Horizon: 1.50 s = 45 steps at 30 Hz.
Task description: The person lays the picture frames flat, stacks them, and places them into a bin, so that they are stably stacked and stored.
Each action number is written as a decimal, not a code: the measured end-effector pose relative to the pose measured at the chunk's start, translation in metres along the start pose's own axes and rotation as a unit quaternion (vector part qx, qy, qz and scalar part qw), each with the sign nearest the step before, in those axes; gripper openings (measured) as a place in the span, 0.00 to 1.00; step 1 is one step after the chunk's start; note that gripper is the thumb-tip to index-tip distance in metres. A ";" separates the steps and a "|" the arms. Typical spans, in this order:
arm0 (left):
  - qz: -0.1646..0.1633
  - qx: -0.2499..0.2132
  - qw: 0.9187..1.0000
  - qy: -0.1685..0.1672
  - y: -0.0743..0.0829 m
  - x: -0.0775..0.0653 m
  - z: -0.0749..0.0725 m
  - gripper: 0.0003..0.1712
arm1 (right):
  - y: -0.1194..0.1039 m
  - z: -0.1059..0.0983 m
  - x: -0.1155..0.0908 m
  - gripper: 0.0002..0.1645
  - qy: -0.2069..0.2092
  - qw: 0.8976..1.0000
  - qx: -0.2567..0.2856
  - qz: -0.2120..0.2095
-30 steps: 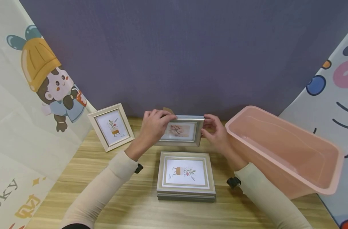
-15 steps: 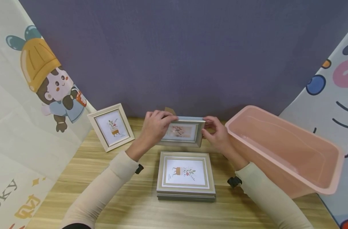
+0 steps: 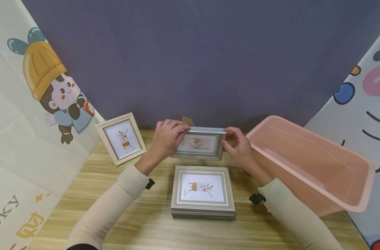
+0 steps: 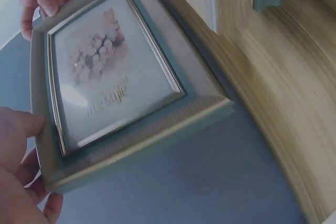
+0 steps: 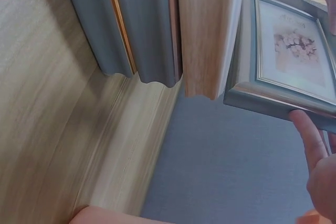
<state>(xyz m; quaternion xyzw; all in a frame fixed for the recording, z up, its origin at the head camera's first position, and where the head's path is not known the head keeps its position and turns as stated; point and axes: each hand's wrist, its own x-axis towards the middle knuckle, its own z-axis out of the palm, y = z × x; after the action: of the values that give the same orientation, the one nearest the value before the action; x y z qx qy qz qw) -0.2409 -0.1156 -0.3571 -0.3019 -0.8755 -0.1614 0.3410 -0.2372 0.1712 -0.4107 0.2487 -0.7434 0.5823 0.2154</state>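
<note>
Between my two hands a silver photo frame [image 3: 198,144] with a pink flower picture stands tilted back near the rear wall. My left hand [image 3: 167,138] grips its left end, covering that corner, with fingers over the top edge. At the opposite end, my right hand [image 3: 239,145] pinches the upper right corner between thumb and fingers. A brown flap [image 3: 188,121] shows behind the top edge. In the left wrist view the silver frame [image 4: 94,72] fills the upper left, flowers and gold lettering visible. Just in front of it lies a stack of photo frames [image 3: 203,189], the top one with a plant picture.
Another photo frame [image 3: 122,139] with a potted plant picture stands upright at the left, by the wall. A deep pink plastic bin [image 3: 290,156] takes up the right side of the wooden table [image 3: 140,215]. A dark blue-purple panel [image 3: 202,62] rises behind.
The held frame has shifted slightly to the right, together with my right hand. My left hand has slid a little left along the top edge. The stack, standing frame and bin stay put.
</note>
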 end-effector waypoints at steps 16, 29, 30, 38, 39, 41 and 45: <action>-0.146 -0.230 0.957 -0.096 -0.045 -0.004 -0.016 0.25 | 0.000 -0.005 -0.002 0.28 0.005 1.000 0.017 0.023; -0.207 -0.400 0.877 -0.171 -0.073 -0.006 -0.009 0.36 | -0.003 -0.005 -0.004 0.28 0.005 1.000 0.003 -0.005; -0.206 -0.412 0.870 -0.179 -0.074 -0.006 -0.008 0.37 | -0.002 -0.005 -0.005 0.28 0.004 1.000 0.005 -0.004; -0.171 -0.508 0.819 -0.204 -0.081 -0.011 0.000 0.38 | -0.007 -0.007 -0.005 0.28 -0.010 1.000 0.018 -0.003; -0.167 -0.520 0.813 -0.202 -0.083 -0.012 0.002 0.39 | -0.008 -0.007 -0.005 0.28 -0.013 1.000 0.020 -0.004; -0.160 -0.562 0.786 -0.201 -0.085 -0.015 0.005 0.41 | -0.008 -0.006 -0.005 0.28 -0.017 1.000 0.021 -0.005; -0.149 -0.660 0.708 -0.202 -0.089 -0.019 0.015 0.53 | -0.008 -0.003 -0.005 0.27 -0.024 0.999 0.022 -0.002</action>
<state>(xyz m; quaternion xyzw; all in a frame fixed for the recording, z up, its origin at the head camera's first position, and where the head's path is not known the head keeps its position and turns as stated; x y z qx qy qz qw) -0.2944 -0.1842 -0.3878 -0.3413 -0.6268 -0.6822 -0.1588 -0.2277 0.1728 -0.4070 0.2683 -0.7350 0.5920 0.1933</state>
